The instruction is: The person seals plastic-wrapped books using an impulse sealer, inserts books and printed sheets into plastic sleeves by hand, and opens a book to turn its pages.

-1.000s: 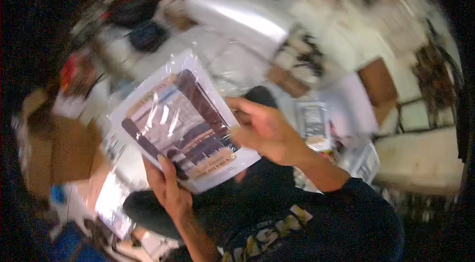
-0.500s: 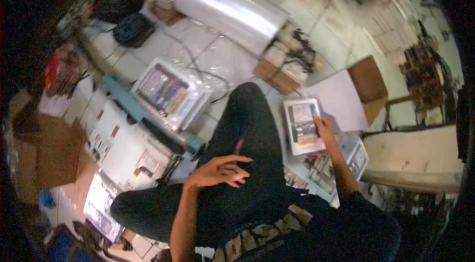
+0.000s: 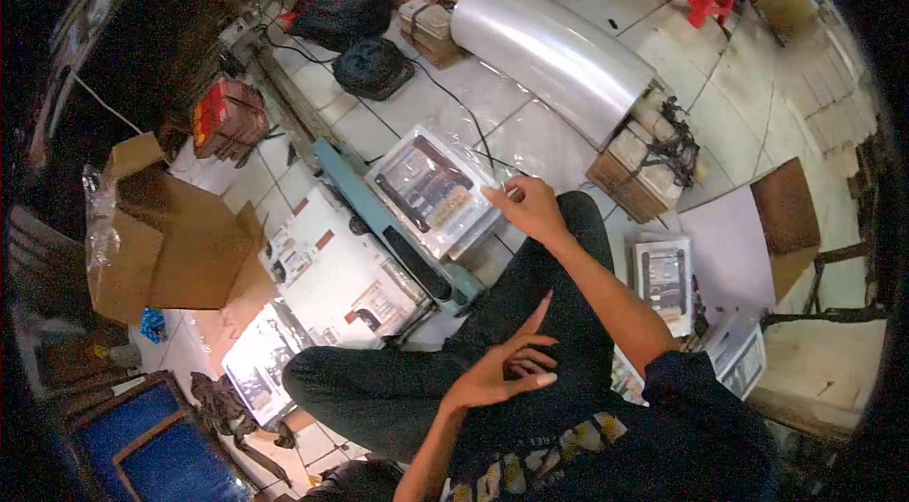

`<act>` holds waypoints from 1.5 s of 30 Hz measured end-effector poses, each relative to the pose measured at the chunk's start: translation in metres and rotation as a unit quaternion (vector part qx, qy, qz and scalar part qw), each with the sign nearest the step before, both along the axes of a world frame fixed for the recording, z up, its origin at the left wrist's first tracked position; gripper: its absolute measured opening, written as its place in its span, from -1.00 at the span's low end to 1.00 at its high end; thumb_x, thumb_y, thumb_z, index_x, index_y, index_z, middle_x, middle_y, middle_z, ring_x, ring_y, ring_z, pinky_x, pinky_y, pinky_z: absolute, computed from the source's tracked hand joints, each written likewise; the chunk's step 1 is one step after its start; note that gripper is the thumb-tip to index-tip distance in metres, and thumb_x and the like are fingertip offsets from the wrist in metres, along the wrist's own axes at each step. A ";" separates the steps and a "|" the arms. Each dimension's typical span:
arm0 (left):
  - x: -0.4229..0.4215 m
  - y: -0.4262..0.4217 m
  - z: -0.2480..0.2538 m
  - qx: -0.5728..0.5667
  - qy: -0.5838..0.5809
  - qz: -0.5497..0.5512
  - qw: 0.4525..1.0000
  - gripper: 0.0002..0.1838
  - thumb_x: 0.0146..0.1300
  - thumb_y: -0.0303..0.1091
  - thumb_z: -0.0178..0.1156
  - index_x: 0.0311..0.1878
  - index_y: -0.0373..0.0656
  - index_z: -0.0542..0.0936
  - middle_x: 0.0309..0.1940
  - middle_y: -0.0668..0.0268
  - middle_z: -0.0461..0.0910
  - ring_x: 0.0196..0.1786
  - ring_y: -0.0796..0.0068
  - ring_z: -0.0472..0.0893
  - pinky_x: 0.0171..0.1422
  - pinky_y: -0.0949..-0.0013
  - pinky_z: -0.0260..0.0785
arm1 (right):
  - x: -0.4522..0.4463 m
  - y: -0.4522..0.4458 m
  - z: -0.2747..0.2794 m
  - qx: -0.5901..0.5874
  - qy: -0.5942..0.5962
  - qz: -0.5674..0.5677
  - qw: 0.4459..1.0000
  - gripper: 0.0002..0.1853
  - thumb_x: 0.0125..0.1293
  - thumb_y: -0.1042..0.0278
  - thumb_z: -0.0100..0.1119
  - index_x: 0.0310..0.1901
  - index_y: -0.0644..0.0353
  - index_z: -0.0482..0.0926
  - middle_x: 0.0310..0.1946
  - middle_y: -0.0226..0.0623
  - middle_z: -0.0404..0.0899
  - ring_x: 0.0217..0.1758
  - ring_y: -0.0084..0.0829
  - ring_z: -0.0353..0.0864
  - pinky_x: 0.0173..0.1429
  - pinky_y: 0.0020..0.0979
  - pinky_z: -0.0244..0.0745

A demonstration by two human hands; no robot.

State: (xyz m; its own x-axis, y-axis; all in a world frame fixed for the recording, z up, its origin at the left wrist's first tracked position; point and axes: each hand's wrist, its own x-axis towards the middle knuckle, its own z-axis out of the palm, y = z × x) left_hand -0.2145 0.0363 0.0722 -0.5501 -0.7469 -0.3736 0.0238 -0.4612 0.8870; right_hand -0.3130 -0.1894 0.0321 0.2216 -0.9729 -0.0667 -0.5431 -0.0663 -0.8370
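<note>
- The right hand (image 3: pixel 532 210) is now reaching across the lap, its grip closing on the corner of the wrapped packet (image 3: pixel 431 189) — a moment ago it was at the right-hand packet (image 3: pixel 666 284).
- The wrapped packet is lying on the floor (image 3: pixel 530 137), just beside the teal sealer (image 3: pixel 393 232).
- The right-hand packet is resting near the open carton (image 3: pixel 786 223), apart from both hands.
- The left hand (image 3: pixel 497 377) is still hovering over the lap — grip apart, fingers loosely curling, holding nothing.
</note>
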 end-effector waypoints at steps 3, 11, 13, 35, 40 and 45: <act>-0.003 0.013 -0.004 -0.012 0.034 0.049 0.998 -0.41 0.20 -0.42 0.34 0.30 -0.13 0.36 0.01 0.22 0.60 0.10 0.43 0.55 0.24 0.29 0.38 | 0.003 -0.012 -0.022 0.033 -0.119 -0.022 0.992 -0.79 0.19 0.32 0.36 -0.30 0.34 0.68 -0.58 -0.35 0.61 -0.54 -0.62 0.54 -0.43 -0.55 0.42; -0.042 -0.027 -0.030 0.117 0.365 0.368 0.847 -0.36 0.39 -0.03 0.06 0.32 -0.35 0.24 0.25 0.07 0.39 0.32 0.24 0.38 0.47 0.22 0.14 | -0.046 0.038 0.090 -0.072 -0.124 -0.002 0.990 -0.85 0.22 0.43 0.32 -0.32 0.38 0.66 -0.52 -0.37 0.62 -0.51 -0.70 0.48 -0.43 -0.60 0.36; -0.055 -0.047 -0.044 0.165 0.440 0.433 0.769 -0.22 0.37 0.28 -0.15 0.28 -0.32 0.27 0.28 -0.02 0.36 0.38 0.11 0.33 0.52 0.14 0.06 | -0.058 0.058 0.122 -0.059 -0.118 0.011 0.991 -0.87 0.21 0.46 0.33 -0.33 0.37 0.65 -0.50 -0.37 0.61 -0.51 -0.70 0.44 -0.41 -0.62 0.34; -0.041 -0.012 -0.035 0.072 0.271 0.542 0.792 -0.49 0.30 -0.41 0.24 0.27 -0.19 0.32 0.08 0.25 0.51 0.09 0.46 0.52 0.19 0.35 0.39 | -0.144 0.117 0.116 0.220 -0.058 0.028 0.973 -0.71 0.21 0.30 0.37 -0.14 0.36 0.66 -0.33 -0.27 0.70 -0.33 -0.52 0.66 -0.22 -0.48 0.60; 0.009 0.019 -0.028 0.042 0.083 0.615 0.783 -0.55 0.27 -0.47 0.25 0.21 -0.24 0.39 -0.01 0.30 0.57 -0.01 0.53 0.55 0.13 0.41 0.40 | -0.095 0.117 0.072 0.259 -0.127 0.082 0.954 -0.75 0.26 0.36 0.31 -0.14 0.38 0.66 -0.35 -0.25 0.70 -0.38 -0.56 0.64 -0.28 -0.52 0.58; 0.112 0.000 -0.028 -0.007 0.057 0.648 0.760 -0.55 0.26 -0.45 0.24 0.19 -0.26 0.38 0.00 0.23 0.56 -0.03 0.43 0.57 0.04 0.32 0.49 | 0.008 0.086 0.021 0.180 -0.165 0.141 0.959 -0.81 0.22 0.42 0.29 -0.23 0.40 0.66 -0.45 -0.33 0.63 -0.46 -0.63 0.51 -0.41 -0.57 0.35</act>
State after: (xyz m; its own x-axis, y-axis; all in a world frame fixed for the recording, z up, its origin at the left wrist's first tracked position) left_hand -0.1026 0.0364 0.0446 0.6221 -0.6926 -0.3651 0.5264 0.0249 0.8498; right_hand -0.3046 -0.1033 0.0534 0.5398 -0.7978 -0.2688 -0.2483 0.1542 -0.9563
